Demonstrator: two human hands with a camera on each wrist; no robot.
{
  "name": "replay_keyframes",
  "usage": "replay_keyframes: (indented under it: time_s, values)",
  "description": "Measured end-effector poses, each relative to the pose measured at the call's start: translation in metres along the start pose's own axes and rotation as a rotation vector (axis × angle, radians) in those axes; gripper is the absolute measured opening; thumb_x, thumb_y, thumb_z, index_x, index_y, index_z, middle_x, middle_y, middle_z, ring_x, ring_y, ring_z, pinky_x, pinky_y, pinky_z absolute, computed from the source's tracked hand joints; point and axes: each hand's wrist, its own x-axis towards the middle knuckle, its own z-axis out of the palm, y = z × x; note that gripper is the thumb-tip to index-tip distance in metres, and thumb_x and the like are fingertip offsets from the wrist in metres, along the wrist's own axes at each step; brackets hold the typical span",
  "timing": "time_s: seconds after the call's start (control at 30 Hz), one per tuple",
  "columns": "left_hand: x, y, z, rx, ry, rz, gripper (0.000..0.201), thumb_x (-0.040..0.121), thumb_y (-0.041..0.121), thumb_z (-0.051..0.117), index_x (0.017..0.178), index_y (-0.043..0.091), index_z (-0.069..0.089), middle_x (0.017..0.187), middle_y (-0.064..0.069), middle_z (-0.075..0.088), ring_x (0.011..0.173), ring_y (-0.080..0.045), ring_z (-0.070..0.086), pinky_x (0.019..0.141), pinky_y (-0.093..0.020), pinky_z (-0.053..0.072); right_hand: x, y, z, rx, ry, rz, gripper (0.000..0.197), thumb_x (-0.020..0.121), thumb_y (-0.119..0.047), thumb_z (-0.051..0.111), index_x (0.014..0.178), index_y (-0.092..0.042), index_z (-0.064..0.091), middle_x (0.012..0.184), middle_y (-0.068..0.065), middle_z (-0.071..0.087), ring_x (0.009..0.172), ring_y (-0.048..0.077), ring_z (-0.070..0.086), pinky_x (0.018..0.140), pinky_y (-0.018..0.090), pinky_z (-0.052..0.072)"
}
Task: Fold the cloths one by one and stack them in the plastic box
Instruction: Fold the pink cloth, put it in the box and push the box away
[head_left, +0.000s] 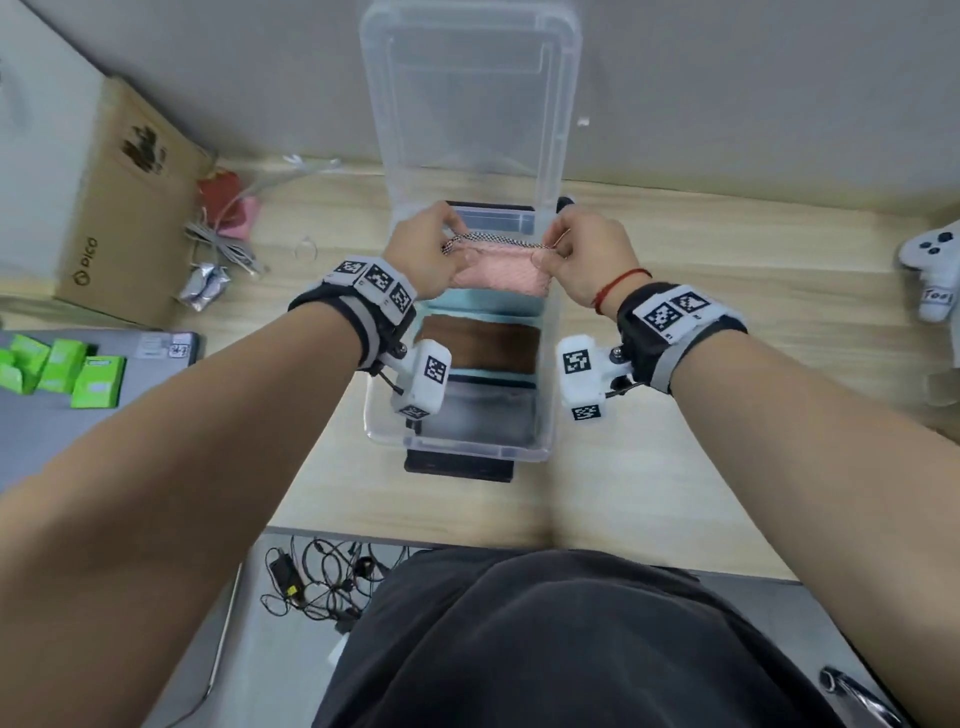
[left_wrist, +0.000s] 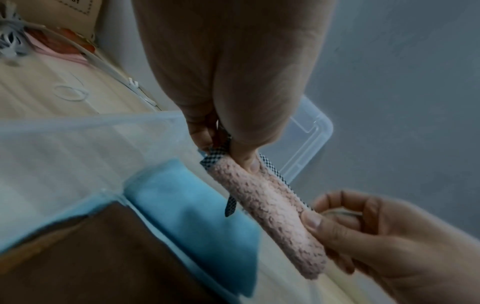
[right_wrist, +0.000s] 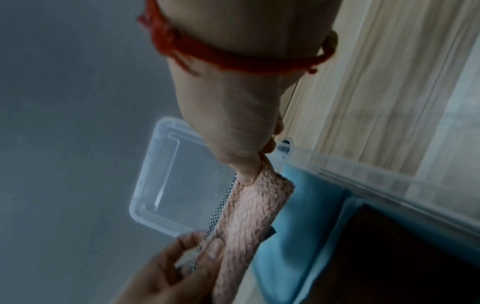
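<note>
A folded pink fluffy cloth (head_left: 496, 270) with a black-and-white checked edge hangs over the far end of the clear plastic box (head_left: 545, 364). My left hand (head_left: 434, 249) pinches its left end, my right hand (head_left: 576, 249) pinches its right end. In the left wrist view the pink cloth (left_wrist: 270, 207) stretches between my left hand (left_wrist: 233, 152) and my right hand (left_wrist: 345, 226). The right wrist view shows the pink cloth (right_wrist: 249, 218) the same way. Inside the box lie a light blue cloth (head_left: 483, 301) and a brown cloth (head_left: 480, 345).
The box's clear lid (head_left: 470, 104) stands open behind it, against the grey wall. A cardboard box (head_left: 119, 208), cables and a foil packet (head_left: 205, 286) lie at left, green boxes (head_left: 62, 371) on a laptop. A white game controller (head_left: 935, 270) sits at far right.
</note>
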Motion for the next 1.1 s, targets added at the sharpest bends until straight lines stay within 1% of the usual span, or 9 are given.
replay_keyframes:
  time_s: [0.23,0.4,0.5,0.63,0.73,0.83,0.93,1.03,1.1]
  values:
    - [0.028,-0.029,0.016,0.149,-0.023,0.040,0.029,0.086,0.003,0.058,0.101,0.020,0.040,0.068,0.000,0.048,0.058,-0.020,0.049,0.046,-0.028,0.034,0.023,-0.018,0.046,-0.395,-0.004,-0.066,0.037,0.089,-0.004,0.055,0.121,-0.008,0.037,0.073,0.012,0.059,0.063,0.033,0.058,0.055,0.037,0.050]
    - [0.045,-0.041,0.023,0.229,-0.037,0.078,0.031,0.079,-0.006,0.054,0.083,0.022,0.043,0.081,-0.006,0.061,0.071,-0.027,0.056,0.062,-0.031,0.045,0.041,-0.016,0.060,-0.621,-0.095,-0.070,0.046,0.088,-0.005,0.058,0.129,-0.006,0.037,0.076,0.012,0.055,0.066,0.032,0.053,0.055,0.035,0.039]
    - [0.049,-0.043,0.025,0.281,-0.063,0.101,0.030,0.075,-0.011,0.045,0.073,0.019,0.050,0.081,-0.006,0.065,0.075,-0.027,0.059,0.070,-0.035,0.053,0.045,-0.014,0.065,-0.680,-0.112,-0.078,0.038,0.088,-0.008,0.061,0.122,-0.007,0.044,0.080,0.012,0.061,0.071,0.033,0.059,0.057,0.035,0.039]
    - [0.057,-0.046,0.031,0.312,-0.044,0.131,0.028,0.077,-0.002,0.065,0.074,0.021,0.049,0.088,-0.004,0.061,0.080,-0.025,0.056,0.068,-0.031,0.045,0.050,-0.011,0.067,-0.678,-0.101,-0.094,0.017,0.088,-0.008,0.059,0.104,-0.008,0.054,0.084,0.014,0.067,0.076,0.035,0.063,0.057,0.035,0.039]
    - [0.059,-0.047,0.030,0.306,-0.018,0.146,0.027,0.078,0.002,0.065,0.073,0.023,0.050,0.088,0.000,0.059,0.081,-0.023,0.055,0.067,-0.029,0.039,0.054,-0.010,0.062,-0.550,-0.118,-0.144,0.007,0.089,-0.016,0.054,0.096,-0.013,0.056,0.081,0.010,0.065,0.076,0.033,0.060,0.063,0.036,0.047]
    - [0.059,-0.046,0.025,0.303,-0.037,0.188,0.022,0.080,0.006,0.062,0.073,0.026,0.057,0.083,0.004,0.056,0.080,-0.021,0.055,0.068,-0.027,0.038,0.053,-0.008,0.057,-0.476,-0.206,-0.223,0.016,0.091,-0.033,0.053,0.089,-0.022,0.063,0.088,0.004,0.061,0.081,0.028,0.059,0.070,0.036,0.050]
    - [0.061,-0.046,0.023,0.330,-0.143,0.253,0.025,0.084,0.002,0.057,0.080,0.023,0.070,0.084,0.003,0.054,0.082,-0.020,0.057,0.074,-0.027,0.045,0.053,-0.009,0.058,-0.540,-0.265,-0.251,0.024,0.094,-0.033,0.051,0.087,-0.020,0.070,0.096,0.007,0.059,0.082,0.028,0.058,0.068,0.033,0.045]
    - [0.063,-0.046,0.021,0.304,-0.175,0.260,0.027,0.088,0.007,0.054,0.094,0.024,0.075,0.091,0.000,0.058,0.083,-0.016,0.055,0.083,-0.029,0.050,0.054,-0.012,0.055,-0.524,-0.263,-0.235,0.030,0.094,-0.032,0.048,0.072,-0.017,0.064,0.082,0.005,0.059,0.078,0.028,0.060,0.065,0.032,0.043]
    - [0.065,-0.044,0.015,0.299,-0.159,0.262,0.026,0.088,0.012,0.053,0.095,0.026,0.074,0.080,0.003,0.059,0.080,-0.016,0.055,0.080,-0.027,0.047,0.057,-0.016,0.047,-0.465,-0.149,-0.220,0.035,0.095,-0.038,0.047,0.067,-0.017,0.056,0.074,0.002,0.056,0.073,0.026,0.057,0.064,0.032,0.044]
